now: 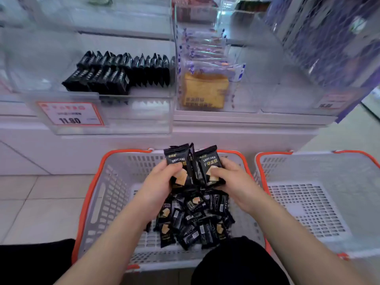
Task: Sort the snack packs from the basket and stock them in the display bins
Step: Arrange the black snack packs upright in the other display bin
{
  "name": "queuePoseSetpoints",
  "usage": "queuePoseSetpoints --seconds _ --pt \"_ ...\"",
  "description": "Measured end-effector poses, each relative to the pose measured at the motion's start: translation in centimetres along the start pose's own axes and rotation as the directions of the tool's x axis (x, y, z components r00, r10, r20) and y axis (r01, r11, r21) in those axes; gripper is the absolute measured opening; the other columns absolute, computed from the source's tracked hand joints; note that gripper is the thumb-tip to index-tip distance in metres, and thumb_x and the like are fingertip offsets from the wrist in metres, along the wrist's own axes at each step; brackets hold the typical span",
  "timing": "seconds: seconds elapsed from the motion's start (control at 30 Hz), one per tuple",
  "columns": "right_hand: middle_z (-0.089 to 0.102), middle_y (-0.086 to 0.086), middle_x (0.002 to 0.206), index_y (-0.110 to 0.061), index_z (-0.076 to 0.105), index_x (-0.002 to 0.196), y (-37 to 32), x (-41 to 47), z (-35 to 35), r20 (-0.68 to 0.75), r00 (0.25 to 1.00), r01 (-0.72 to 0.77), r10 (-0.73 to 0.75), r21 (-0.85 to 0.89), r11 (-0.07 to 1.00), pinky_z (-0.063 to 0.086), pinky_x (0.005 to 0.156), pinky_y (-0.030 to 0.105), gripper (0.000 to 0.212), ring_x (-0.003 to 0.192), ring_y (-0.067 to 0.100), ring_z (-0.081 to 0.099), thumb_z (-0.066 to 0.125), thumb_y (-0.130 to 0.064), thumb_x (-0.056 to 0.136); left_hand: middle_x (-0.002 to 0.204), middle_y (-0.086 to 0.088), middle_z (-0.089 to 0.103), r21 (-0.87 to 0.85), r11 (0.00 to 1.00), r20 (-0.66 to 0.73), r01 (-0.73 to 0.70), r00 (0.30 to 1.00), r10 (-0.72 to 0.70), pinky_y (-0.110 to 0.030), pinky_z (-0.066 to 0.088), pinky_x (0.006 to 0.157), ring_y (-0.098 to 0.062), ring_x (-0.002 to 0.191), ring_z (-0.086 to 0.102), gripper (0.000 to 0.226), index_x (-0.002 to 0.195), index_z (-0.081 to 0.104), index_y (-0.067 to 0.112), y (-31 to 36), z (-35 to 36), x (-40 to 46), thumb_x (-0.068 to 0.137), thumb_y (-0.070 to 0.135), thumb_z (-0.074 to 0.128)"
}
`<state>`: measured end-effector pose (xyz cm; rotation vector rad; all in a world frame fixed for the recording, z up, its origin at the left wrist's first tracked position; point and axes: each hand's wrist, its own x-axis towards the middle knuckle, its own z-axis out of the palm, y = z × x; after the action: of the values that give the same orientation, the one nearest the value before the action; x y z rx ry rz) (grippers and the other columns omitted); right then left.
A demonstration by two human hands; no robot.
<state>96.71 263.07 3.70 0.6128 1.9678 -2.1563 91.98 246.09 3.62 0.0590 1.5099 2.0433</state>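
Head view: a bunch of black snack packs is held upright above the far edge of the grey basket, just over the loose pile left in its middle. The left hand is clasped on the left side of the bunch, thumb across a pack face; the right hand is clasped on the right side. The packs are likely pressed face to face so they can go into the bin as one standing row. Wrappers are glossy black, printed DRYCAKE in white, with a tan cake picture low on the front. Matching packs are already stood in rows in the clear display bin above, toward its right side. A second basket is set just beside, at right.
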Motion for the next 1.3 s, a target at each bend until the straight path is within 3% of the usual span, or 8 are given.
queuePoseSetpoints --seconds 0.37,0.53,0.67,0.77,0.93,1.03,1.17,1.3 --pt "0.071 -0.015 0.087 -0.036 0.061 0.096 -9.2 -5.2 6.0 0.012 0.894 0.445 -0.449 -0.162 0.881 0.051 0.071 0.015 0.024 0.082 0.000 0.065 0.055 -0.013 0.091 0.089 -0.001 0.072 -0.054 0.973 0.070 -0.226 0.971 0.230 -0.026 0.056 0.074 -0.012 0.082 0.067 0.025 0.111 0.060 0.012 8.8 1.4 -4.0 0.096 0.019 0.040" --pt "0.069 -0.018 0.099 -0.032 0.057 0.109 -11.4 -5.0 9.8 0.072 0.875 0.484 -0.479 -0.177 0.857 0.047 0.067 0.007 0.031 0.088 -0.007 0.063 0.064 -0.041 0.080 0.091 -0.004 0.070 0.023 0.962 0.145 -0.273 0.953 0.267 -0.029 0.055 0.075 -0.017 0.086 0.066 0.025 0.104 0.061 0.013 12.5 -0.8 -4.4 0.098 0.020 0.037" --pt "0.068 -0.015 0.103 -0.034 0.059 0.107 -13.2 -3.4 13.0 0.078 0.842 0.535 -0.533 -0.235 0.811 0.052 0.084 0.021 0.040 0.097 0.000 0.063 0.074 -0.041 0.072 0.057 0.008 0.057 -0.076 0.958 0.174 -0.277 0.942 0.286 -0.024 0.052 0.064 -0.007 0.057 0.058 0.028 0.081 0.059 0.017 15.6 -3.0 -3.9 0.097 0.016 0.036" --pt "0.069 -0.008 0.098 -0.032 0.059 0.094 -15.0 -1.5 15.2 0.009 0.824 0.540 -0.566 -0.310 0.782 0.051 0.089 0.037 0.027 0.096 0.010 0.064 0.072 -0.040 0.072 0.079 -0.004 0.061 -0.069 0.956 0.182 -0.287 0.938 0.294 -0.036 0.048 0.084 -0.018 0.079 0.056 0.024 0.104 0.059 0.010 17.9 -4.2 -3.2 0.094 0.013 0.038" --pt "0.061 -0.010 0.086 -0.027 0.049 0.094 -18.4 1.8 16.3 -0.065 0.757 0.434 -0.650 -0.694 0.575 0.042 0.062 0.025 0.023 0.081 0.012 0.056 0.063 -0.037 0.078 0.123 -0.018 0.060 0.351 0.919 0.146 -0.181 0.980 0.138 -0.038 0.041 0.104 -0.026 0.112 0.057 0.028 0.117 0.056 0.002 21.8 -7.3 -1.0 0.098 0.010 0.037" --pt "0.055 -0.001 0.085 -0.017 0.044 0.096 -19.8 4.6 16.6 -0.073 0.788 0.272 -0.611 -0.849 0.453 0.037 0.059 0.028 0.031 0.077 0.020 0.053 0.059 -0.038 0.080 0.112 -0.002 0.064 0.713 0.690 0.142 -0.128 0.989 0.037 -0.028 0.047 0.094 -0.016 0.103 0.060 0.023 0.106 0.062 0.015 24.5 -9.0 0.6 0.097 0.020 0.040" --pt "0.047 0.001 0.074 -0.010 0.038 0.094 -20.4 8.5 17.2 -0.116 0.901 0.071 -0.418 -0.910 0.407 0.035 0.052 0.028 0.033 0.071 0.023 0.052 0.059 -0.032 0.081 0.115 -0.007 0.059 0.977 -0.128 0.189 -0.172 0.973 0.133 -0.027 0.039 0.077 -0.022 0.093 0.053 0.017 0.099 0.053 0.015 25.1 -9.8 4.4 0.096 0.025 0.039" --pt "0.043 -0.001 0.066 -0.011 0.036 0.073 -19.8 11.7 17.3 -0.202 0.944 -0.086 -0.261 -0.914 0.395 0.041 0.060 0.028 0.033 0.068 0.022 0.049 0.063 -0.028 0.081 0.125 -0.014 0.047 0.944 -0.293 0.169 -0.154 0.985 0.027 -0.036 0.043 0.088 -0.030 0.112 0.050 0.037 0.120 0.045 0.006 24.2 -10.7 8.1 0.093 0.032 0.048"
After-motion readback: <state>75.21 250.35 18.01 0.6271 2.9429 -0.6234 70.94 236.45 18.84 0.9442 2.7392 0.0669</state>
